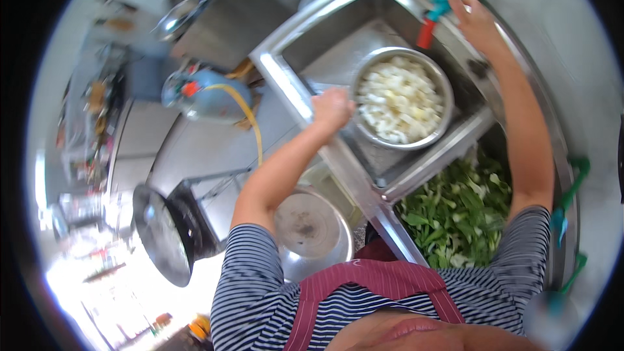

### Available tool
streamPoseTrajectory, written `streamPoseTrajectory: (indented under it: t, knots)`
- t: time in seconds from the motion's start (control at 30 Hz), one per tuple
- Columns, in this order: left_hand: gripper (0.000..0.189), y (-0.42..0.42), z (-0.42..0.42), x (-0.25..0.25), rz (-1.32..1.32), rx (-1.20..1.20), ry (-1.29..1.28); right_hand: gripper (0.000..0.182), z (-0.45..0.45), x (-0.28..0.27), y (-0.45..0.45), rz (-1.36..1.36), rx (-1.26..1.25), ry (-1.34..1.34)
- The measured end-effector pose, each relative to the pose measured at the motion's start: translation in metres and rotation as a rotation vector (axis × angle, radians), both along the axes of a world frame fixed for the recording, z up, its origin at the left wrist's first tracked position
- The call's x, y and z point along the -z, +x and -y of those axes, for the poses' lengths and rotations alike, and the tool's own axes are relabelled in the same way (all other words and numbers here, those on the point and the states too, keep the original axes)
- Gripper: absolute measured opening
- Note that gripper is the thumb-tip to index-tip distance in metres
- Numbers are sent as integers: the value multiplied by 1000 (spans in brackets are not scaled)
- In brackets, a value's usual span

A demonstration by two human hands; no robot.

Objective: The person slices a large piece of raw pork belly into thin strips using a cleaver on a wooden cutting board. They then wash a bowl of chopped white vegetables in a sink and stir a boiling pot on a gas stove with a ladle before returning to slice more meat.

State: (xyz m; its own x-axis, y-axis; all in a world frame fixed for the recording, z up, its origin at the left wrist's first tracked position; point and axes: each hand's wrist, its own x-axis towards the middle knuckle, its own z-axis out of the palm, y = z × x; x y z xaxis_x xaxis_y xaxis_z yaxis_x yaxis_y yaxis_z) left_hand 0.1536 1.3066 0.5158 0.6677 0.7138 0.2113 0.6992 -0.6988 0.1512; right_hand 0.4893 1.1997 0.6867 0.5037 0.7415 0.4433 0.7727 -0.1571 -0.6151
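My left hand (pixel 334 108) is closed at the left rim of a round metal pot (pixel 444 129), which sits in the far basin of a steel double sink (pixel 341 148). White chopped pieces fill the pot. Up at the sink's back edge, my right hand (pixel 470 19) touches a plastic tap with a green and blue body (pixel 441 2); its red spout (pixel 425 34) points down into the basin, right of the pot. Whether the fingers are closed on the tap is unclear. Leafy greens (pixel 456 209) fill the near basin, below my right forearm.
Two more green taps (pixel 575 180) line the wall side at right. Left of the sink are an upturned metal pot (pixel 312 226), a blue gas cylinder (pixel 209 95) with a yellow hose (pixel 248 112), and a black wok (pixel 163 236) on a stand.
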Motion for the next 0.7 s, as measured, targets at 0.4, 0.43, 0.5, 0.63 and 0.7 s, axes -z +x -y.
streamPoseTrajectory:
  t: [0.4, 0.43, 0.5, 0.63, 0.7]
  knots:
    - [25, -84, 91, -10, -20, 21, -54, 75, -75, -8, -8, 56, 102, -252]
    - [25, -86, 97, -8, 4, 26, -60, 76, -79, -6, -2, 87, 105, -250]
    - [26, -92, 107, -3, 49, 42, -72, 78, -83, -1, 11, 147, 118, -246]
    - [26, -117, 132, -5, 88, -33, -115, 62, -78, 1, 29, -71, -18, -305]
    - [26, -134, 143, -8, 89, -45, -159, 41, -80, 14, 67, -34, -83, -225]
